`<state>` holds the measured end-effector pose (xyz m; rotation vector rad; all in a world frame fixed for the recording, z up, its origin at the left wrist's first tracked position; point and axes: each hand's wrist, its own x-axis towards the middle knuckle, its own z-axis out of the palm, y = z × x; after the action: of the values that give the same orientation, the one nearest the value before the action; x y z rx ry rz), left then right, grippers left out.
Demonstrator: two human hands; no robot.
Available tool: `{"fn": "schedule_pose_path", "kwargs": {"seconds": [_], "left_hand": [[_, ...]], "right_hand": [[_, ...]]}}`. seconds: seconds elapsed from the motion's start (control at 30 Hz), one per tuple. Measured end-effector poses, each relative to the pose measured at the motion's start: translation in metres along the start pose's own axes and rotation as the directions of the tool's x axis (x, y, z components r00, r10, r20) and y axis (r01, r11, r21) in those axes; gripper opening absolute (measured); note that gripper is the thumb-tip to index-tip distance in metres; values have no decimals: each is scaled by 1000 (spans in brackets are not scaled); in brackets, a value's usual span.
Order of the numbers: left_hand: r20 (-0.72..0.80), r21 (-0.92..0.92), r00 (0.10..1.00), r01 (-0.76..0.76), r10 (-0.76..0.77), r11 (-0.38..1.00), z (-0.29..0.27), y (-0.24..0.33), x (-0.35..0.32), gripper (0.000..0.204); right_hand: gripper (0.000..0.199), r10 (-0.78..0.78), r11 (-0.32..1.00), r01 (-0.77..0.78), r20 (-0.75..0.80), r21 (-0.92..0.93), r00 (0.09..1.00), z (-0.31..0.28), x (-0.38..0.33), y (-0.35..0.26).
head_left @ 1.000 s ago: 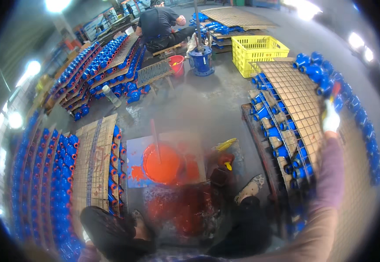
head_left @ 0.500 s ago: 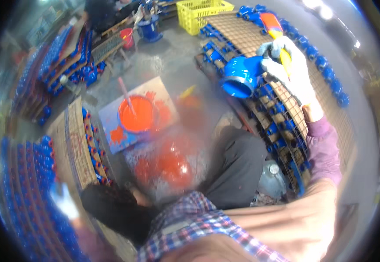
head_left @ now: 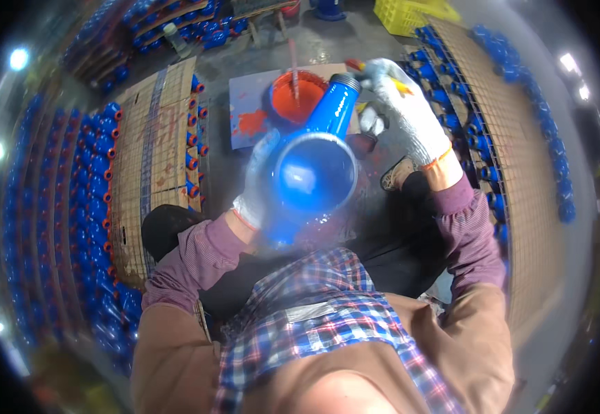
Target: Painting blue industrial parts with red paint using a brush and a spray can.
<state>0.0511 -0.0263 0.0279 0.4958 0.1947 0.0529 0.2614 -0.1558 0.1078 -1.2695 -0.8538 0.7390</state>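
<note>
head view: an open, round bucket (head_left: 270,103) holds orange-red paint (head_left: 300,100), with a pinkish stick (head_left: 294,65) leaning in it. near the top edge stands a yellow crate (head_left: 410,17) with slotted walls; its contents cannot be made out. a clear bottle (head_left: 176,39) stands at upper left.

between the person's hands, above the lap, is a glossy blue fitting (head_left: 316,162), its wide round mouth facing the camera and its narrower, tapering neck ending in bare metal thread. the left hand (head_left: 255,179), in a white knit glove, lies partly curled along the body's left side, supporting it. the right hand (head_left: 407,103), gloved alike, is closed around a brush (head_left: 402,87) with a yellow handle and red end, near the threaded tip; whether it touches the metal cannot be told.

under the bucket lies a flat board (head_left: 245,103), splashed orange. stacked layers of blue fittings (head_left: 93,193) with orange-red ends fill the left side; at right, wire mesh (head_left: 496,124) covers brown cardboard. the grey floor (head_left: 376,48) looks smooth and partly shiny, and lamps glare at the rim.
</note>
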Motion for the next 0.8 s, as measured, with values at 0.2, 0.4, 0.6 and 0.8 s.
{"fn": "schedule_pose_path", "kwargs": {"seconds": [0.2,0.4,0.6,0.8], "left_hand": [[-135,-95,989,-72,59,993,-15,33,-7,91],[-275,-332,960,-141,47,933,-52,38,-37,94],[-236,-414,966,-200,107,888,-88,34,-33,88],[-121,-303,975,-215,186,929,-82,36,-47,77]], "right_hand": [[55,228,796,-92,-156,598,961,-36,-9,102],[49,358,862,-94,-467,498,808,-19,-14,128],[31,1,977,-99,-462,-187,887,-1,15,140],[27,-234,905,30,-440,-424,867,12,56,170]]}}
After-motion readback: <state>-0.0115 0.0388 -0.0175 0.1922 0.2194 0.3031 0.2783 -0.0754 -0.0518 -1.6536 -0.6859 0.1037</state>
